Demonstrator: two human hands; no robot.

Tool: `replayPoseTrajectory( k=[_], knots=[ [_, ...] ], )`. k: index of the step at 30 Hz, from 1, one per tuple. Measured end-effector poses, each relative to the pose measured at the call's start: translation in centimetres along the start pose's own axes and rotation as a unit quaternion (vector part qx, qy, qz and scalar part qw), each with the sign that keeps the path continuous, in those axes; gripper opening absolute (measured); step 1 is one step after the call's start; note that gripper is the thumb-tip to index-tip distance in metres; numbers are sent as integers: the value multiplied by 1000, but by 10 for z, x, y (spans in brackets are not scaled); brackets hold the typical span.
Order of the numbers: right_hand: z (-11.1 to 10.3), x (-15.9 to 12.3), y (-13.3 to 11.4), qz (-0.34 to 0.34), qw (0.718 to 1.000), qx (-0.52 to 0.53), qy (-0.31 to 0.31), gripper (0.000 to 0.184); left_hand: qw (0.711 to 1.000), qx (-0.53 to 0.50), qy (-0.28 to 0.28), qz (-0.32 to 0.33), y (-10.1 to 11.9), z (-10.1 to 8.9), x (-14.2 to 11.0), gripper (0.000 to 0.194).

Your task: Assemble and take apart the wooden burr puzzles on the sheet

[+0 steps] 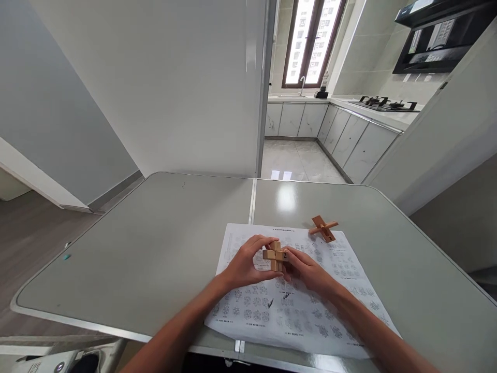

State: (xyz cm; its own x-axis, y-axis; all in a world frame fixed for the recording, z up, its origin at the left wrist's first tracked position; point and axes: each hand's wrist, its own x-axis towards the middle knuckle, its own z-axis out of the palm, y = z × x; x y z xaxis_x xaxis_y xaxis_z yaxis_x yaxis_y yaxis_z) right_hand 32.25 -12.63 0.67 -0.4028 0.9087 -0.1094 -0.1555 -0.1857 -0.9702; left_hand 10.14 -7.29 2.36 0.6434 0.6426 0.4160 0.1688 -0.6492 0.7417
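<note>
Between my two hands is a wooden burr puzzle (pixel 275 256) of light interlocking blocks, one end marked with a dark "2". My left hand (pixel 248 261) grips it from the left, thumb at the bottom and fingers at the top. From the right, my right hand (pixel 305 267) pinches the marked block; some of its fingertips are hidden behind the puzzle. Beneath them lies a large white instruction sheet (pixel 272 326) printed with rows of small puzzle drawings. A reddish-brown wooden cross-shaped puzzle (pixel 323 228) rests at the sheet's far right edge, apart from my hands.
The grey folding table (pixel 128 259) has a seam down its middle. A small teal bit (pixel 67 257) lies near its left edge. Beyond the table are a white wall panel (pixel 194 93) and a kitchen with cabinets (pixel 357 137). A white appliance (pixel 66 362) stands at the lower left.
</note>
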Motion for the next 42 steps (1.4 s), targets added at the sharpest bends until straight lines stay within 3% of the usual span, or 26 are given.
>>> replayPoseTrajectory(
  k=[13, 33, 42],
  knots=[
    [-8, 7, 18, -49, 998, -26, 22, 46, 1000, 6, 18, -22, -2, 4, -1, 68],
    [-3, 3, 14, -74, 994, -60, 45, 42, 999, 15, 36, -12, -1, 7, -3, 66],
    [-8, 5, 19, -72, 997, -17, 26, 37, 999, 16, 35, -12, 0, 7, -2, 69]
  ],
)
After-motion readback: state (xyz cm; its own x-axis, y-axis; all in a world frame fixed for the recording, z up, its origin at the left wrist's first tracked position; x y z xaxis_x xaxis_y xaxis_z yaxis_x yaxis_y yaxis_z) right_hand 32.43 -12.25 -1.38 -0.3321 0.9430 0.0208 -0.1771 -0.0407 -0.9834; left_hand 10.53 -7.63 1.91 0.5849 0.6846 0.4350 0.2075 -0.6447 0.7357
